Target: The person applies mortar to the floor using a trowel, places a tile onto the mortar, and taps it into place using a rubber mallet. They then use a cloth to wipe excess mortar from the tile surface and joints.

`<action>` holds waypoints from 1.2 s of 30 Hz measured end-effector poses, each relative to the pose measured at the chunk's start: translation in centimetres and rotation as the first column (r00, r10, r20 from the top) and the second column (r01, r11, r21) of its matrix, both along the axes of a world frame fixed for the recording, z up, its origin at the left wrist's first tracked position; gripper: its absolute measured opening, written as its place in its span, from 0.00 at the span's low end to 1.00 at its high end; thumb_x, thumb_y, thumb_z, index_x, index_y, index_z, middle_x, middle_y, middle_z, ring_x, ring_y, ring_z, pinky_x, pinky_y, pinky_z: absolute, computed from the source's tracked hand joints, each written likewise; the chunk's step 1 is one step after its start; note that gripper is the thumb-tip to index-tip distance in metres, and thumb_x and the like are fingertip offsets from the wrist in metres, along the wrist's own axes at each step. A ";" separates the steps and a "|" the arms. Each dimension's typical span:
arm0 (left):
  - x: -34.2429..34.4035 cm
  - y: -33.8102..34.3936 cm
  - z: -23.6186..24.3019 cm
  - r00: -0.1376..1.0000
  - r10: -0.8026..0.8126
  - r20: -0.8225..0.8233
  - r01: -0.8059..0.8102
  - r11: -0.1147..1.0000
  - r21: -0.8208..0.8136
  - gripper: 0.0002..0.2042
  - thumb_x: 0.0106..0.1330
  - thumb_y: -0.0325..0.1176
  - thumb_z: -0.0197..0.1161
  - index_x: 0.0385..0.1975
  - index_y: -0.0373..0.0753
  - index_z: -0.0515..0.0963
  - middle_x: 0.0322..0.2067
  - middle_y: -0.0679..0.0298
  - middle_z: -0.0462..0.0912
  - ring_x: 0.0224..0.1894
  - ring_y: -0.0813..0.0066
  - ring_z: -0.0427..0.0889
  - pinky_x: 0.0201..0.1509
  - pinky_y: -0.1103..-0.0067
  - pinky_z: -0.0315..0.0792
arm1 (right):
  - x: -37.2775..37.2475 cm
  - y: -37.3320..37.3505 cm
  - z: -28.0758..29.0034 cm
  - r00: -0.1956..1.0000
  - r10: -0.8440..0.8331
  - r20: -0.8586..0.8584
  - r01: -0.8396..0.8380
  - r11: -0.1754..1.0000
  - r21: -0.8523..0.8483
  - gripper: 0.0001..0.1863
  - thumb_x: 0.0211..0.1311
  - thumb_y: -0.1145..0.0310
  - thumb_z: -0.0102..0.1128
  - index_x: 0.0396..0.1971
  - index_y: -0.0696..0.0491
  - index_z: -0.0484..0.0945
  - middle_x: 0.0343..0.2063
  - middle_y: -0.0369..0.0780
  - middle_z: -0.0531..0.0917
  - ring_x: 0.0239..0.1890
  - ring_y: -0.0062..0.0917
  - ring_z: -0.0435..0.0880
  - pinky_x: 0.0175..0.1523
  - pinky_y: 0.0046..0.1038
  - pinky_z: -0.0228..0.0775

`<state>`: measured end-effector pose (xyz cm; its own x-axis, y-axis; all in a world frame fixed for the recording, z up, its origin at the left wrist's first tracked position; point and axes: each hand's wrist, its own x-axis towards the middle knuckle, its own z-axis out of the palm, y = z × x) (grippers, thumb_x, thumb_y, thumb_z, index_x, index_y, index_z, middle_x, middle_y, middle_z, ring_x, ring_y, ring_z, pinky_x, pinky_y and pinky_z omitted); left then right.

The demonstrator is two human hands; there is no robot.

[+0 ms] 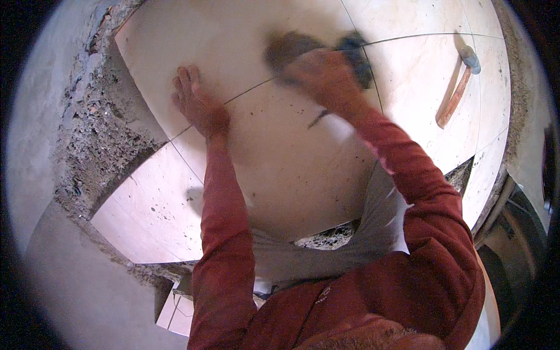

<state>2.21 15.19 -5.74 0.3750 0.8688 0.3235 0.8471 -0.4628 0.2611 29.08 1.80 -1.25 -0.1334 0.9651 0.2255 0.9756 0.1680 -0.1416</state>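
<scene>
My left hand lies flat on a large cream floor tile, close to a joint line, fingers stretched out. My right hand is closed over a dark, rag-like thing and smeared by motion. A dark brown blur beside its fingers could be part of that thing or a shadow; I cannot tell which. Below the right hand, a small dark sliver shows on the neighbouring tile, among scattered dark specks. To the right, a mallet with a wooden handle and blue-grey head rests on the tiles.
Rough mortar and rubble border the tiles on the left, against a grey wall. A gap with rubble opens near my legs. Another gap lies at the right. Tile pieces sit at the lower left.
</scene>
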 end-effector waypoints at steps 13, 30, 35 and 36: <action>1.5 0.2 2.1 0.992 0.118 -0.041 -0.120 0.991 -0.057 0.24 0.73 0.43 0.58 0.66 0.42 0.70 0.72 0.55 0.65 0.76 0.51 0.58 0.78 0.53 0.48 | 18.9 19.0 2.6 0.864 -0.389 -0.318 0.466 0.858 0.216 0.22 0.62 0.54 0.65 0.52 0.48 0.81 0.51 0.45 0.83 0.50 0.46 0.82 0.59 0.49 0.73; 1.6 0.4 2.0 0.989 0.138 -0.051 -0.141 0.988 -0.056 0.23 0.72 0.42 0.59 0.63 0.39 0.72 0.71 0.54 0.66 0.75 0.50 0.59 0.78 0.52 0.48 | 14.0 2.6 5.9 0.973 -0.231 0.020 0.215 0.867 -0.449 0.23 0.68 0.51 0.64 0.53 0.51 0.82 0.60 0.50 0.77 0.60 0.44 0.79 0.66 0.46 0.70; 1.0 -0.1 2.6 0.988 0.144 -0.055 -0.148 0.986 -0.077 0.23 0.74 0.40 0.58 0.66 0.40 0.70 0.73 0.55 0.65 0.76 0.52 0.58 0.79 0.52 0.47 | 15.4 0.1 8.3 0.951 -0.256 0.170 0.300 0.649 -0.699 0.26 0.70 0.43 0.59 0.52 0.51 0.81 0.46 0.48 0.86 0.43 0.48 0.88 0.51 0.48 0.80; 1.8 -0.1 2.5 0.989 0.140 -0.040 -0.142 0.987 -0.080 0.23 0.74 0.40 0.58 0.66 0.40 0.70 0.73 0.55 0.65 0.76 0.52 0.58 0.79 0.52 0.47 | 18.5 1.8 5.6 0.954 -0.295 0.049 0.282 0.832 -0.477 0.26 0.73 0.44 0.55 0.57 0.49 0.79 0.49 0.47 0.85 0.47 0.45 0.87 0.53 0.46 0.80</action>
